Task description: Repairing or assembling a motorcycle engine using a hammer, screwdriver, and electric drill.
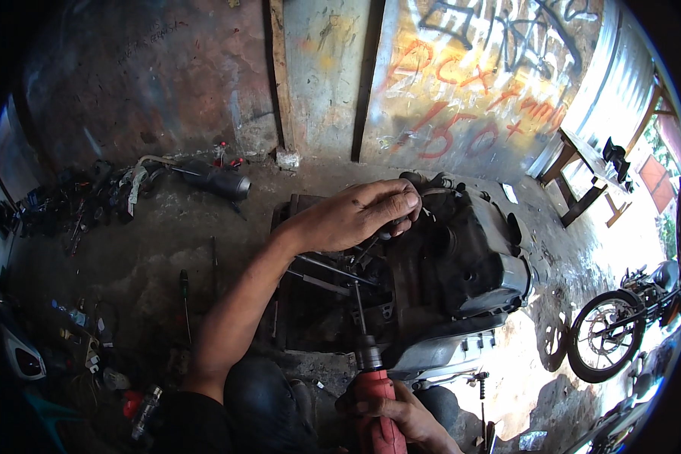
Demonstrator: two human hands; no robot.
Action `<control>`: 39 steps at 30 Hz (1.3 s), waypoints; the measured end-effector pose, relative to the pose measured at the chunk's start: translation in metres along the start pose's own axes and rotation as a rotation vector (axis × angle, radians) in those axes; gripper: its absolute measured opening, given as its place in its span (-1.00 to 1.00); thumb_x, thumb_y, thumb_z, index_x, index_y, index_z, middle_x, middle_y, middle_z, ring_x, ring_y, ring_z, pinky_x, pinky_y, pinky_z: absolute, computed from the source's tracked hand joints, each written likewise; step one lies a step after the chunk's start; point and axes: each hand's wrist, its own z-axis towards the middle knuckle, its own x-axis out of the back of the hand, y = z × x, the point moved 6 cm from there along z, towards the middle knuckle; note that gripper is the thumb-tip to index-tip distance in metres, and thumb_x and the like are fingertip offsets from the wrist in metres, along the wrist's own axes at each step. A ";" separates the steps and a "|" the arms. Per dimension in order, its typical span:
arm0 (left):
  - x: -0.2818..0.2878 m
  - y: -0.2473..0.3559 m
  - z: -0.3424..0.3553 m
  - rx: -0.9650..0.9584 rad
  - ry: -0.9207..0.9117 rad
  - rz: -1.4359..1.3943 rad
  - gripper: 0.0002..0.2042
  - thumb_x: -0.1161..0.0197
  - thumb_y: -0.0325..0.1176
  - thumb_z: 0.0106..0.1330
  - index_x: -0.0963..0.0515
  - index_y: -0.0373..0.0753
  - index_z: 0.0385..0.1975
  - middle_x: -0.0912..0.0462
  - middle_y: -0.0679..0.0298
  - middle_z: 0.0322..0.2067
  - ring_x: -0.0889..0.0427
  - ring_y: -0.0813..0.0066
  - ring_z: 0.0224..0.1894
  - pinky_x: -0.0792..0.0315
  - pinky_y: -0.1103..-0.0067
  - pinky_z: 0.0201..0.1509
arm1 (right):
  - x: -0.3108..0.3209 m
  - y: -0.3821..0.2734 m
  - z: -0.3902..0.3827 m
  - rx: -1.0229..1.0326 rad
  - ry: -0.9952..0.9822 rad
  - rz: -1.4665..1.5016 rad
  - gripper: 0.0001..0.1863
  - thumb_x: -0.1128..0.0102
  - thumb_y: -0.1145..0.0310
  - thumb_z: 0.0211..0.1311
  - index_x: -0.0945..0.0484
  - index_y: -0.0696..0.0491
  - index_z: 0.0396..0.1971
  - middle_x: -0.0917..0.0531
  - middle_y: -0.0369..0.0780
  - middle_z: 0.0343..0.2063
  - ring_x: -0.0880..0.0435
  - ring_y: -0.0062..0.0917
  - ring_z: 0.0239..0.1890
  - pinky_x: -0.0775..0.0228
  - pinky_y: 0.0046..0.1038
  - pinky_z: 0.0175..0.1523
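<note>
My right hand (pixel 407 415) grips a red power drill (pixel 378 390) at the bottom centre. Its long thin bit (pixel 361 310) points forward into a dark, open part of a scooter engine assembly (pixel 412 295); whether the tip touches anything I cannot make out. Above that spot is my left hand (pixel 371 216), its fingers curled together near the top of the assembly. Something small and dark shows under those fingers, too hidden to name. Beneath the left wrist, thin metal rods (pixel 329 266) lie across the opening. A bulky black housing (pixel 473 261) forms the assembly's right side.
Back left on the floor lie an exhaust muffler (pixel 216 181) and a heap of dark parts (pixel 91 193). A screwdriver (pixel 185 291) lies left of my left arm. To the right stand a wooden bench (pixel 579 170) and a motorcycle wheel (pixel 605 337). A painted wall (pixel 461 91) closes off the back.
</note>
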 end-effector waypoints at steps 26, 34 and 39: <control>-0.002 0.003 0.002 -0.030 -0.005 -0.027 -0.70 0.08 -0.14 0.62 -0.44 -0.26 -0.17 -0.38 0.42 -0.40 -0.37 0.67 -0.29 -0.33 0.65 -0.07 | 0.004 -0.003 0.002 0.046 -0.031 -0.082 -0.60 -0.34 0.17 0.20 -0.57 0.17 -0.12 -0.71 -0.19 -0.36 -0.71 -0.51 -0.31 -0.53 -0.49 -0.14; -0.003 0.001 0.002 -0.036 0.023 -0.058 -0.62 0.05 -0.04 0.60 -0.48 -0.28 -0.14 -0.41 0.45 -0.40 -0.42 0.70 -0.29 -0.38 0.66 -0.08 | 0.010 0.000 0.003 0.014 -0.005 -0.162 -0.50 -0.37 0.13 0.14 -0.61 0.20 -0.04 -0.72 -0.17 -0.22 -0.67 -0.48 -0.12 -0.44 -0.45 0.08; -0.001 -0.002 0.001 0.029 0.017 -0.023 -0.67 0.03 -0.12 0.60 -0.46 -0.31 -0.08 -0.40 0.40 -0.31 -0.40 0.64 -0.28 -0.39 0.62 -0.09 | 0.008 -0.003 0.001 0.009 -0.010 -0.145 -0.49 -0.37 0.14 0.14 -0.62 0.20 -0.03 -0.72 -0.16 -0.21 -0.67 -0.47 -0.13 -0.45 -0.44 0.08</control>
